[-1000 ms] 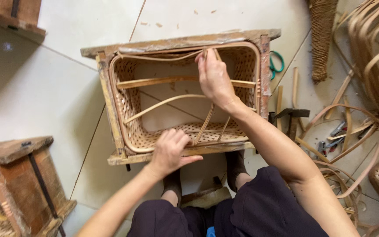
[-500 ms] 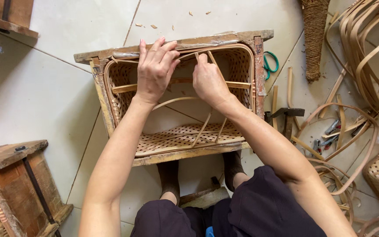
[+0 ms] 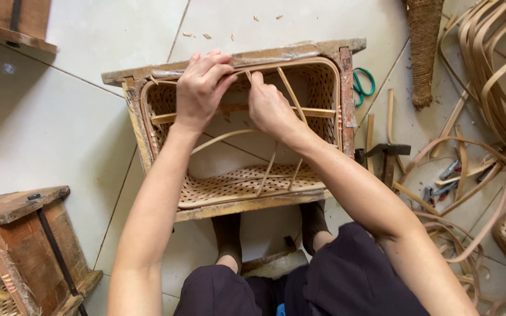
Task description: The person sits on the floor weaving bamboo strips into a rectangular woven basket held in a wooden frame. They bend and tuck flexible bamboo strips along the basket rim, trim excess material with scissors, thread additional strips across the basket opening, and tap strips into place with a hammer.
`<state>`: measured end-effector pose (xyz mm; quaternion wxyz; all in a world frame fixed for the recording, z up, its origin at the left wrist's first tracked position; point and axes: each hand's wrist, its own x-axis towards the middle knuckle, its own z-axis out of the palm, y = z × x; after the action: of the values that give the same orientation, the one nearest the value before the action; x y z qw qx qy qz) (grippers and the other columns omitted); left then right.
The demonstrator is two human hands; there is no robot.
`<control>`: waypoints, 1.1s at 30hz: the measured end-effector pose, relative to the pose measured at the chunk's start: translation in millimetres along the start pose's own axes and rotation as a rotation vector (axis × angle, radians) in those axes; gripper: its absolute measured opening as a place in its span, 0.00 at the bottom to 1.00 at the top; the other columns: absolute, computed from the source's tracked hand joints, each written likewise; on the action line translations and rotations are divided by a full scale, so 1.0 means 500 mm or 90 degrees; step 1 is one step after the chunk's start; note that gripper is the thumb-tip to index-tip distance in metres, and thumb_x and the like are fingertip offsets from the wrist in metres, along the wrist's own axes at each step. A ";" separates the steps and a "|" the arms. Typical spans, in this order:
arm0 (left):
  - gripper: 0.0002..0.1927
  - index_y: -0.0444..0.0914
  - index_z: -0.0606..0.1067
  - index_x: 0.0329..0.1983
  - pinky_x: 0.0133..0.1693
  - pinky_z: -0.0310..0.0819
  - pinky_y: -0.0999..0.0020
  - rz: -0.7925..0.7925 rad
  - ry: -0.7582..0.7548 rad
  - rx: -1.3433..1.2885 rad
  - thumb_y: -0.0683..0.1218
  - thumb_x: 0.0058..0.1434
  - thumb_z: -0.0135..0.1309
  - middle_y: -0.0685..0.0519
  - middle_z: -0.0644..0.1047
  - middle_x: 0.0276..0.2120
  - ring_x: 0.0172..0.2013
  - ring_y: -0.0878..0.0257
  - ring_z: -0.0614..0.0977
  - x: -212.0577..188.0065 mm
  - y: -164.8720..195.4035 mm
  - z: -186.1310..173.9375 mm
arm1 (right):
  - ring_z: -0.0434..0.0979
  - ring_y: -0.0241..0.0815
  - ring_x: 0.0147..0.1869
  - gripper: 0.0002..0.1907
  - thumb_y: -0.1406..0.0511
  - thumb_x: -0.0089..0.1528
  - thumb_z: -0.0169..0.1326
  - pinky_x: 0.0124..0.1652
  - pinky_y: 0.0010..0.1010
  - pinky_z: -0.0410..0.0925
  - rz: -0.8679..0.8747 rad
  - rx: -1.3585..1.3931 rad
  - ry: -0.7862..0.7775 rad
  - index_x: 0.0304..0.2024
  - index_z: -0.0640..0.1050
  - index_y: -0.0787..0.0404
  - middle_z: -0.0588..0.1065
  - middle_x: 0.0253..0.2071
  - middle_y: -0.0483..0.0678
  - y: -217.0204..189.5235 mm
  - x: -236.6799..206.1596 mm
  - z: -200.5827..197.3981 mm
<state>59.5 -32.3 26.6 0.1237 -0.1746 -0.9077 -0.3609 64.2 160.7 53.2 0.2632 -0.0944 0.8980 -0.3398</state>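
A woven rattan basket sits inside a rough wooden frame on the tiled floor between my feet. My left hand rests on the far rim of the frame, fingers curled over the basket's edge. My right hand is beside it, pinching the top of a thin bamboo strip at the far rim. More strips run from the far rim down to the woven near side. A flat bamboo bar crosses the opening.
A hammer lies right of the frame, green-handled scissors beyond it. Loops of rattan cane pile up at the right with a woven cone. Another wooden frame stands at lower left.
My left hand went from the near edge of the basket up to the far rim. My right hand slid left along the far rim to meet it.
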 end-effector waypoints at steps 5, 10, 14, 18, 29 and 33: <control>0.12 0.43 0.80 0.46 0.69 0.53 0.35 -0.024 0.004 0.063 0.48 0.61 0.67 0.55 0.80 0.56 0.62 0.52 0.77 -0.046 -0.043 -0.084 | 0.80 0.57 0.44 0.17 0.60 0.70 0.53 0.38 0.41 0.76 -0.090 -0.266 0.081 0.50 0.70 0.70 0.74 0.48 0.64 -0.015 -0.008 -0.035; 0.11 0.42 0.80 0.48 0.69 0.55 0.39 -0.016 0.011 0.063 0.46 0.64 0.67 0.54 0.80 0.57 0.63 0.54 0.77 -0.056 -0.047 -0.087 | 0.72 0.53 0.60 0.44 0.49 0.45 0.61 0.58 0.42 0.66 -0.477 -0.519 0.428 0.61 0.71 0.60 0.74 0.56 0.54 -0.025 0.082 -0.014; 0.11 0.41 0.81 0.46 0.65 0.59 0.45 -0.012 0.028 0.046 0.45 0.62 0.68 0.53 0.80 0.55 0.61 0.55 0.78 -0.051 -0.045 -0.086 | 0.74 0.51 0.55 0.39 0.57 0.56 0.68 0.56 0.41 0.68 -0.411 -0.396 0.238 0.66 0.72 0.63 0.75 0.53 0.51 -0.004 0.116 0.009; 0.09 0.40 0.83 0.43 0.64 0.61 0.49 -0.025 0.053 0.029 0.44 0.60 0.69 0.54 0.81 0.53 0.59 0.56 0.79 -0.049 -0.043 -0.086 | 0.75 0.47 0.54 0.35 0.58 0.56 0.68 0.54 0.40 0.68 -0.412 -0.374 0.270 0.64 0.74 0.61 0.76 0.52 0.48 0.004 0.115 0.017; 0.06 0.40 0.83 0.40 0.58 0.68 0.58 -0.078 0.066 0.009 0.43 0.62 0.69 0.54 0.83 0.49 0.55 0.57 0.82 -0.037 -0.022 -0.096 | 0.74 0.49 0.55 0.28 0.59 0.62 0.65 0.55 0.42 0.67 -0.376 -0.321 0.258 0.62 0.75 0.59 0.76 0.54 0.50 -0.026 0.099 0.012; 0.09 0.40 0.83 0.47 0.63 0.68 0.54 -0.028 0.008 0.078 0.41 0.65 0.68 0.51 0.81 0.55 0.59 0.54 0.81 -0.051 0.016 -0.122 | 0.71 0.55 0.64 0.28 0.56 0.64 0.63 0.62 0.46 0.62 -0.442 -0.262 0.362 0.64 0.72 0.58 0.73 0.61 0.56 0.026 0.044 -0.063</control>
<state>92.2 -75.4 66.0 0.1320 -0.1442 -0.9308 -0.3087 28.6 180.5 55.7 -0.1455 -0.3415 0.8983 -0.2351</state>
